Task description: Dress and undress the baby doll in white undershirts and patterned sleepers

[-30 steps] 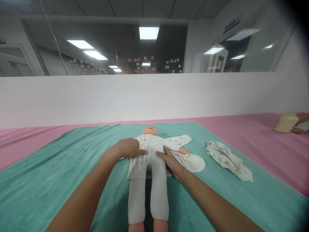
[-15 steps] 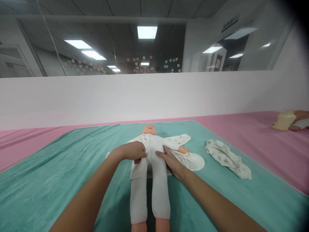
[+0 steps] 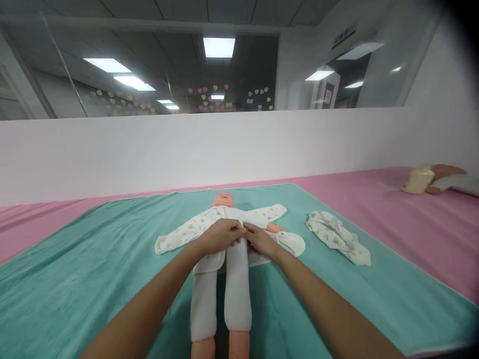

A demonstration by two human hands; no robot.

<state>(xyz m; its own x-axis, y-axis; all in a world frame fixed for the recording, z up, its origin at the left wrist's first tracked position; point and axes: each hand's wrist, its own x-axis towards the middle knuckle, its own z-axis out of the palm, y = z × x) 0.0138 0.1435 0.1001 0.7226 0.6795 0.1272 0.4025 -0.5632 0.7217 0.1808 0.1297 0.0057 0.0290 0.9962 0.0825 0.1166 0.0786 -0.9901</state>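
Note:
A baby doll [image 3: 223, 199] lies face up on a teal blanket, its white legs [image 3: 238, 289] pointing toward me. Beneath and partly over it is a white printed baby shirt [image 3: 194, 227], one sleeve spread to the left and one front panel lying across the doll's left-hand hip. My left hand [image 3: 220, 234] is closed over the middle of the belly, pinching the shirt's edge. Against its fingertips is my right hand [image 3: 260, 240], its fingers bent together; what they pinch is hidden. The doll's bare hand [image 3: 275, 228] shows beside the right panel.
A crumpled white printed cloth [image 3: 339, 237] lies right of the doll on the teal blanket [image 3: 93, 269]. Farther right, another doll [image 3: 421, 179] rests on the pink sheet [image 3: 374, 199]. A white wall [image 3: 187, 149] with a window above stands behind.
My left hand has moved right and inward across the doll's belly. My right hand has come to meet it, and the left sleeve shows more fully. The view has shifted slightly.

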